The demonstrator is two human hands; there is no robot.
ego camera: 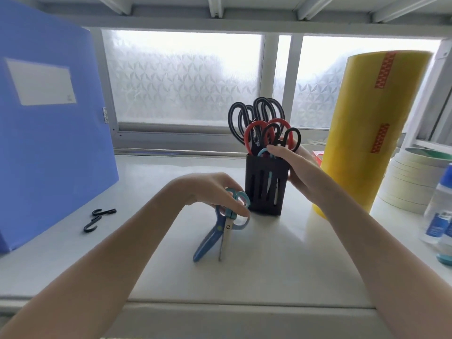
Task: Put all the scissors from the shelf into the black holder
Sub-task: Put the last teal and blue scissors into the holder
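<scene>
White shelf [281, 253]: left hand [210, 192] grip pinching blue scissors [220, 231]; right hand [291, 165] clasping black holder [265, 187]; folder label [40, 81] unreadable.

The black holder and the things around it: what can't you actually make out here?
- Head view: the exact scissor count in the black holder; handles overlap and the right hand covers some.
- Blue scissors: handle loops partly hidden by the left hand.
- Bottle: cut off by the right edge, label blurred.
</scene>
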